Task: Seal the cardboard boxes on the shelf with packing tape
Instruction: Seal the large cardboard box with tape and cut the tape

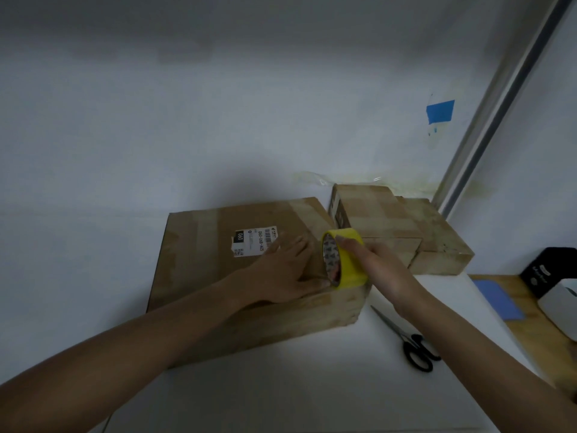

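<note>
Nearest us, scissors lie on the white shelf, apart from our hands. On the big box our left hand presses flat, fingers straight, thumb at the foot of the tape roll. Our right hand grips that yellow roll, fingers curled over its rim, standing it on edge near the box's right side. The risk, we reckon: pull crooked or lift the flat hand early, and the strip wrinkles or misses the seam. Behind, smaller boxes wait by the wall.
</note>
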